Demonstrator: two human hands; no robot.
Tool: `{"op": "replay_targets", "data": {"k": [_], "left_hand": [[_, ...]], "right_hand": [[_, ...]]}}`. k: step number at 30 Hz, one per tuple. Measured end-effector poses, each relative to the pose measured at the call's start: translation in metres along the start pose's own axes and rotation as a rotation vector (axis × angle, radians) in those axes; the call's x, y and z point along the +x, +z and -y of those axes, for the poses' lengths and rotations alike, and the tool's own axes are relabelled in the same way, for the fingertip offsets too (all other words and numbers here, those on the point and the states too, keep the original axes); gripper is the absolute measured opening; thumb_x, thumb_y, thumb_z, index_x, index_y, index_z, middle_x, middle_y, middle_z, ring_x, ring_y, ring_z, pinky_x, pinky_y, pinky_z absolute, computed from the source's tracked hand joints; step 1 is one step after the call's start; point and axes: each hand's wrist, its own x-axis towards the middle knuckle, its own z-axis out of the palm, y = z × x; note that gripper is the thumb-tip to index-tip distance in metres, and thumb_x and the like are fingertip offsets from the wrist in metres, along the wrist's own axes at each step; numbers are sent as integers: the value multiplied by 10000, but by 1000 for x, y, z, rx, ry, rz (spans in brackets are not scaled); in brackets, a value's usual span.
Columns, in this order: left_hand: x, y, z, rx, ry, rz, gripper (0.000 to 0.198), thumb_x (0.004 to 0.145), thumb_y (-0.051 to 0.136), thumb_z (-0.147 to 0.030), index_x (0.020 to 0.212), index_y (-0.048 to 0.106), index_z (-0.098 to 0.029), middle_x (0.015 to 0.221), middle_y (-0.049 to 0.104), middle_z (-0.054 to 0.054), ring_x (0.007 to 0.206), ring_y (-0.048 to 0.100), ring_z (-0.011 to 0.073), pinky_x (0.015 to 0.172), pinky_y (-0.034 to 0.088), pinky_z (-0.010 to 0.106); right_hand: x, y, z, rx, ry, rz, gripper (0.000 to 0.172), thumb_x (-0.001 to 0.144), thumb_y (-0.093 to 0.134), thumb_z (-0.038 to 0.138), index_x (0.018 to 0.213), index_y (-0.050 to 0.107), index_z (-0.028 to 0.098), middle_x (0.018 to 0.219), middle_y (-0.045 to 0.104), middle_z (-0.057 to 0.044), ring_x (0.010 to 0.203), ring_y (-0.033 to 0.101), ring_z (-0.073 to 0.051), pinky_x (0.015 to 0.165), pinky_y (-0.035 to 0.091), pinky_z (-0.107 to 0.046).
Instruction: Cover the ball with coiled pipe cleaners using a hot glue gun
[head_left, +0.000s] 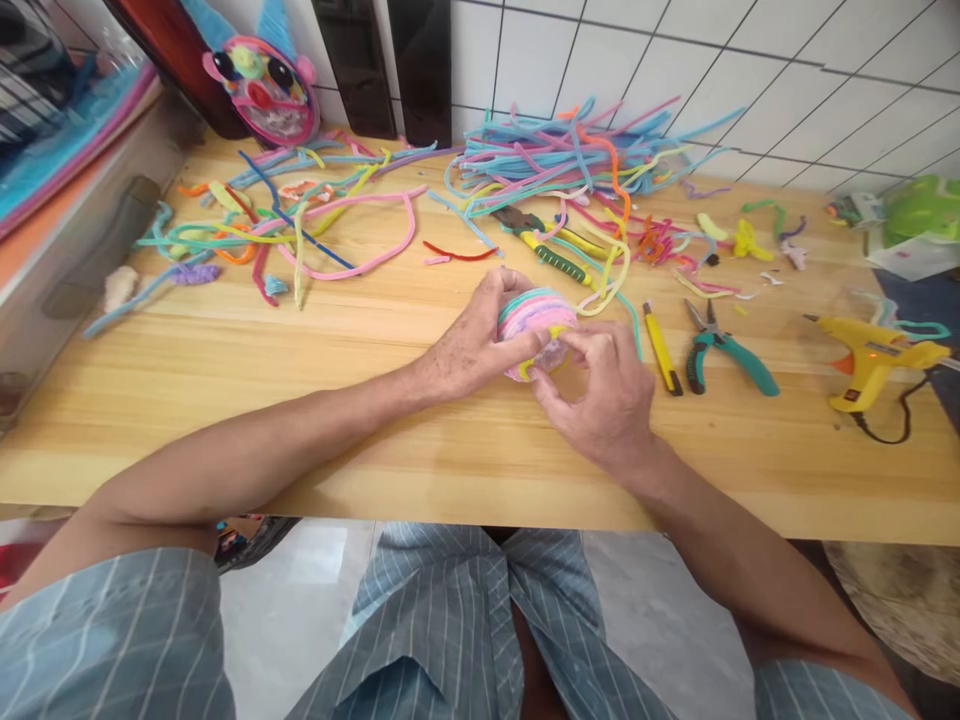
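Over the middle of the wooden table, a ball [534,308] wrapped in rows of pink, lilac and mint pipe cleaner is held between both hands. My left hand [480,335] wraps its left side, the thumb lying across the front. My right hand [611,390] pinches at its lower right, where a yellow pipe cleaner [557,331] lies against a paler, clear-looking part of the ball. The fingers hide much of that yellow piece. Just right of my right hand lie a yellow craft knife [661,348] and teal-handled pliers [727,350].
Pipe cleaners [540,160] are heaped at the back, with green-yellow pliers [555,258] before them. Loose pieces [360,260] are scattered left. A yellow glue gun [874,355] stands right, its cord trailing. A finished-looking pipe-cleaner figure [270,90] stands back left, beside a plastic box [97,240].
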Motion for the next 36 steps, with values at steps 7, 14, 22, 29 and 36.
{"op": "replay_targets", "data": {"k": [7,14,22,29,36], "left_hand": [[0,-2,-4,-15,-8,26,754,925,793,-782,1344,491,-234,1432,660,147,1374,676,328,1232,609,564],[1,-9,-4,32,11,90,757,935,793,-777,1380,502,-238,1457,643,159,1407,672,352,1274,586,595],[4,-16,2,99,20,133,830,946,788,-739,1520,503,-212,1596,602,180,1516,620,373,1326,541,564],[11,-21,3,171,62,172,683,983,731,-595,1507,554,-194,1523,665,150,1469,628,346,1332,502,527],[11,-18,-2,52,-35,77,610,953,763,-636,1347,576,-209,1375,706,107,1284,709,303,1160,615,470]], "right_hand": [[0,-1,2,16,-12,-18,312,1010,726,352,1284,630,237,1132,766,-124,1067,773,-318,796,638,-419],[-1,-1,2,-10,1,-7,328,1000,741,375,1276,617,245,1120,771,-116,988,768,-304,746,628,-411],[-3,-1,-1,20,37,41,384,974,764,399,1299,616,257,1156,763,-124,1029,764,-313,736,638,-411],[0,1,-2,84,-4,-13,405,989,775,351,1355,629,256,1210,774,-127,1064,775,-297,799,684,-424],[1,0,-2,179,-6,4,400,1015,765,330,1399,673,263,1248,779,-128,1123,786,-304,830,700,-454]]}}
